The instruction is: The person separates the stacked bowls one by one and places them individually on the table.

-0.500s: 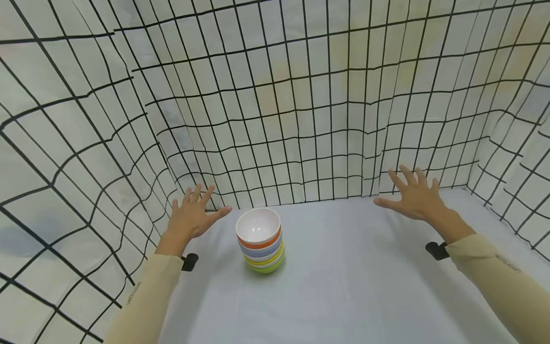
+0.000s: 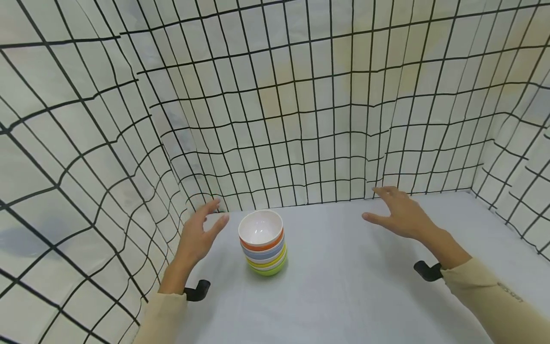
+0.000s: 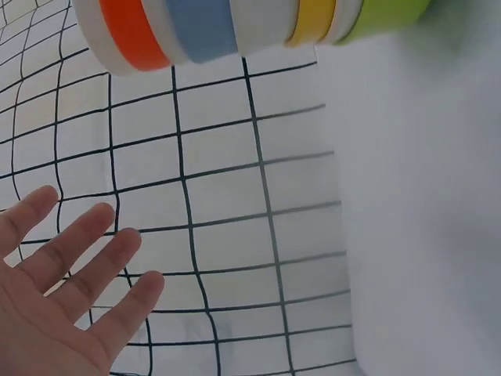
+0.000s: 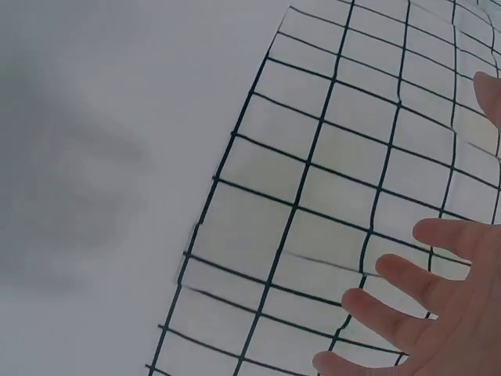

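A stack of several nested bowls [image 2: 263, 243] stands upright on the white table, left of the middle in the head view. The inside of the top bowl is white; the outer bands below run orange, blue, yellow and green. Just left of the stack my left hand [image 2: 196, 236] hovers empty, palm turned toward the bowls and fingers spread. Its wrist view shows the bowls' sides [image 3: 203, 27] at the top edge, apart from the fingers. Well off to the right, my right hand [image 2: 401, 215] is raised over the table with its fingers extended and nothing in it.
A white table [image 2: 326, 286] spreads under both hands. White walls with a black grid [image 2: 301, 119] rise behind it and at both sides, with the left wall close to the left arm. A small black mount [image 2: 427, 271] sits at each wrist.
My left hand has turned so its palm faces the bowls. The right hand has moved slightly left and lower in view, rotating inward. The bowls stay in place.
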Demonstrator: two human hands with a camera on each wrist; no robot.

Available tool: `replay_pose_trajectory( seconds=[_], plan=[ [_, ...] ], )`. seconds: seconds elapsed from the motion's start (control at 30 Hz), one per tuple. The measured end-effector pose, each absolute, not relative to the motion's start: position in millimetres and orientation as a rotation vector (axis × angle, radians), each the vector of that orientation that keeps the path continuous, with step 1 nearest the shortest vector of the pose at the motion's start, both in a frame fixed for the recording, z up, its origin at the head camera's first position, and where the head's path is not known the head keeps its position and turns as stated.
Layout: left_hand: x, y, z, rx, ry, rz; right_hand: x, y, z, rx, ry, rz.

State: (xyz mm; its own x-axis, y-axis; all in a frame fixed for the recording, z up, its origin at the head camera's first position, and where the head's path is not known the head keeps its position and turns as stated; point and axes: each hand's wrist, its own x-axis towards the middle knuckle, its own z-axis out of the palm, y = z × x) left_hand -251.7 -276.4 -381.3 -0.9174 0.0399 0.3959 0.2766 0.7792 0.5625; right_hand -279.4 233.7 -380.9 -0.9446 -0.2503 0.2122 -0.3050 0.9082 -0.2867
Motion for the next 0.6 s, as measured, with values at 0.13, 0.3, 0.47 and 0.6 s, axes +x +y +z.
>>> replay_pose_trajectory(
  seconds=[0.13,0.3,0.47,0.6],
  plan=[
    [-243,-270,-397,-0.296,-2.473,-1.124,-269,215,-381,0.474,-2.899,0.657],
    [-236,-265,-411,-0.311,-2.463,-1.302,-262,191,-386,0.556,-2.865,0.869],
    [-231,-258,-425,-0.320,-2.555,-1.385,-260,170,-392,0.686,-2.812,1.076],
    [-228,-251,-436,-0.310,-2.611,-1.436,-260,152,-396,0.782,-2.786,1.181]
  ],
)
